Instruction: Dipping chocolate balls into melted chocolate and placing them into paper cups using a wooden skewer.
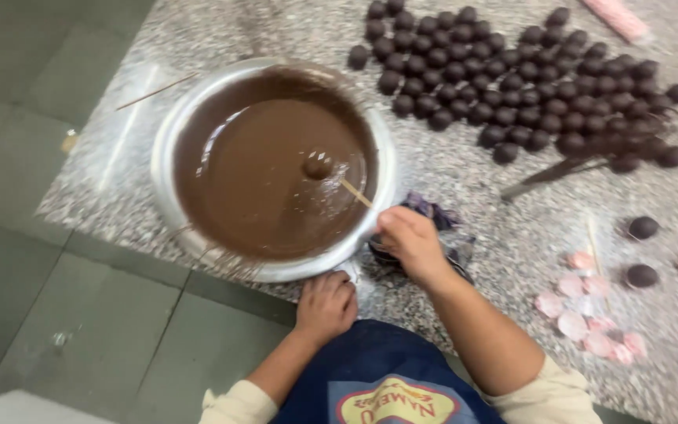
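Bowl (pixel 168 149) on counter (pixel 472 204); balls (pixel 512 86) right; ball (pixel 318 166) in bowl.

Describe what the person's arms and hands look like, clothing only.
Both hands are bare: no gloves, rings or watch show on the left hand or the right hand. The forearms are uncovered, with cream-coloured sleeves pushed up near the elbows. A dark blue apron with a yellow and red emblem covers the front.

Big cluster of dark chocolate balls (pixel 527 86) on granite counter (pixel 472 212), a few loose balls (pixel 642 228) lower right. Pink discs (pixel 586 314) near counter edge, spare wooden skewer (pixel 154 92) upper left, pink wrapped roll (pixel 617 17) top right. Grey tiled floor (pixel 33 259) left.
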